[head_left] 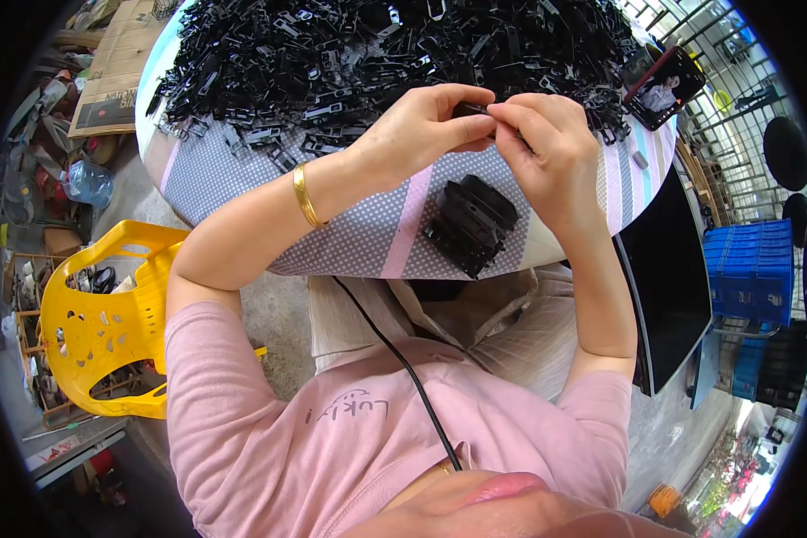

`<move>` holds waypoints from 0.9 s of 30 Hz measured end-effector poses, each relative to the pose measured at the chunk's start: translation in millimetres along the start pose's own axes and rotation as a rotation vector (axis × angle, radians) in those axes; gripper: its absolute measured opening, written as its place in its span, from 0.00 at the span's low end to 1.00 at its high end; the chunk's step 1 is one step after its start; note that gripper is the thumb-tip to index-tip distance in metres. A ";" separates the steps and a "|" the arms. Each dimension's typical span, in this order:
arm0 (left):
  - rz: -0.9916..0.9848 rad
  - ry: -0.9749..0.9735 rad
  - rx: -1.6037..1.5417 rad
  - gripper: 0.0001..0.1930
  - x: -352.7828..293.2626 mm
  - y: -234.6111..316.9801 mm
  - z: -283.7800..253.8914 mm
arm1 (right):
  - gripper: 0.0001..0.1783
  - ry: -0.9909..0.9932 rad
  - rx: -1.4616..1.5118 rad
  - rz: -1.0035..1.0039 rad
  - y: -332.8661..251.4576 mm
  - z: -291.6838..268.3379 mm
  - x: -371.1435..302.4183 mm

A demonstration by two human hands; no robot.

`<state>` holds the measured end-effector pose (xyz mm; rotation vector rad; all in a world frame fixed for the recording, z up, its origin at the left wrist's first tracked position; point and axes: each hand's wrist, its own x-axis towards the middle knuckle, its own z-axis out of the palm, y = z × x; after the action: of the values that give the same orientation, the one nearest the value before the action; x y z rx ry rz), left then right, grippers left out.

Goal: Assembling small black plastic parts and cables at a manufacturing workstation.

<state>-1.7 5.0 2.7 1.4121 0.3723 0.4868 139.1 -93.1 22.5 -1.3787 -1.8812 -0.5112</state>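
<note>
My left hand [426,125] and my right hand [547,148] meet above the round table [368,242], both pinching one small black plastic part [477,109] between thumbs and fingertips. A gold bangle [307,195] circles my left wrist. Behind the hands lies a large heap of loose black plastic parts [377,54] covering the far half of the table. Just below my hands, near the table's front edge, sits a neat stack of assembled black pieces [472,222].
A phone [662,85] with a lit screen rests at the table's right edge. A yellow plastic chair [103,318] stands at left, blue crates [751,269] at right, a dark panel [668,287] leans beside the table, cardboard [117,76] lies at upper left.
</note>
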 end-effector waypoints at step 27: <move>0.090 -0.338 0.505 0.16 -2.3 6.2 8.4 | 0.23 -0.093 1.381 -0.082 -15.4 -102.3 -5.5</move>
<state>0.2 -2.8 9.9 1.9719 0.1598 0.2214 158.9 -172.2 86.4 -0.3723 -1.6933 0.7510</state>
